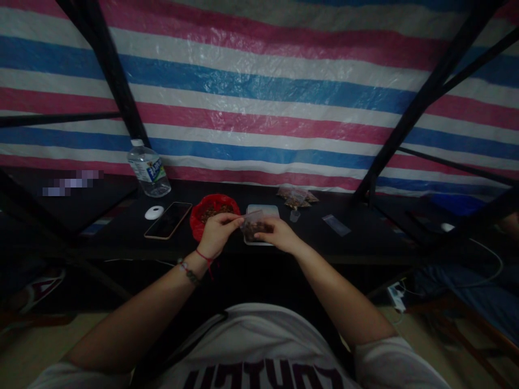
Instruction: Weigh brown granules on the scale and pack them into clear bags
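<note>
Between my two hands is a small clear plastic bag with dark bits showing in its lower part. My left hand pinches the bag's edge between thumb and fingers. From the other side my right hand grips the bag's body. Both hands are over a pale, shallow tray-like object, partly hidden by them. Left of it stands a red bag-lined bowl with brown, crumbly pieces inside. A small clear cup stands just right of the tray-like object.
Several filled clear bags lie behind the cup. A flat clear bag lies farther right. At left are a phone, a white round object and a water bottle. Dark metal posts flank the black table.
</note>
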`<state>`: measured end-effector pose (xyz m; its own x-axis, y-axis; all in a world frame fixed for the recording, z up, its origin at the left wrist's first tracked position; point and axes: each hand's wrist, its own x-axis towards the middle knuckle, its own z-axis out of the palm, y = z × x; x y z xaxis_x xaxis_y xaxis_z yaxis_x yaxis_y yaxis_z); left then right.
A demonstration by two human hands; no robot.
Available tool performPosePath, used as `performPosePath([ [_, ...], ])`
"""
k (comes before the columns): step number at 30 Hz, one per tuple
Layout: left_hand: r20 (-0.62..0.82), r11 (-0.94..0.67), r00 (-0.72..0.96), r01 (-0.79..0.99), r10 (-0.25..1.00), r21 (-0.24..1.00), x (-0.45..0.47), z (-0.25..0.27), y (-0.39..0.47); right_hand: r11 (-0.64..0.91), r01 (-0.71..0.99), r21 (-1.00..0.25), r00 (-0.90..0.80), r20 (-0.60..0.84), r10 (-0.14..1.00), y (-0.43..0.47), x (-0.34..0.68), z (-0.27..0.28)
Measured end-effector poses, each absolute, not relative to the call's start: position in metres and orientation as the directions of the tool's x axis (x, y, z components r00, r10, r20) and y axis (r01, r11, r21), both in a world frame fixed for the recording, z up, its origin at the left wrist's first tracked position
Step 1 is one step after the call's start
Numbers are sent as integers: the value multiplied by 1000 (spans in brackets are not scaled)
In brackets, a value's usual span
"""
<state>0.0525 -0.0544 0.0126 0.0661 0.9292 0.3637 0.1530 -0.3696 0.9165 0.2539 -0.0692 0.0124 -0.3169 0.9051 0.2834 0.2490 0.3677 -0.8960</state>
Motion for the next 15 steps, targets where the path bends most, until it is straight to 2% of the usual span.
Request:
performPosePath([
  [2,374,-385,107,104,921,917,49,17,-51,324,213,-922,-219,278,935,-63,266,19],
  [4,384,-396,133,76,914,915,40,21,-42,302,129,-945,-15,303,953,-55,290,29],
  [7,389,-400,98,292,916,869,13,20,-18,326,113,-939,304,345,888,-39,342,37],
  [9,367,-349,58,470,929,810,-7,13,-1,240,221,-945,414,314,854,-29,380,30],
  [11,364,-303,36,633,931,713,-24,5,13,51,417,-907,494,273,825,-21,411,13],
  [13,346,-270,57,748,936,606,-35,-2,21,-189,594,-782,565,238,790,-14,431,-7],
  [15,309,-262,112,824,944,502,-41,-6,26,-255,725,-640,541,300,786,-8,436,-23],
])
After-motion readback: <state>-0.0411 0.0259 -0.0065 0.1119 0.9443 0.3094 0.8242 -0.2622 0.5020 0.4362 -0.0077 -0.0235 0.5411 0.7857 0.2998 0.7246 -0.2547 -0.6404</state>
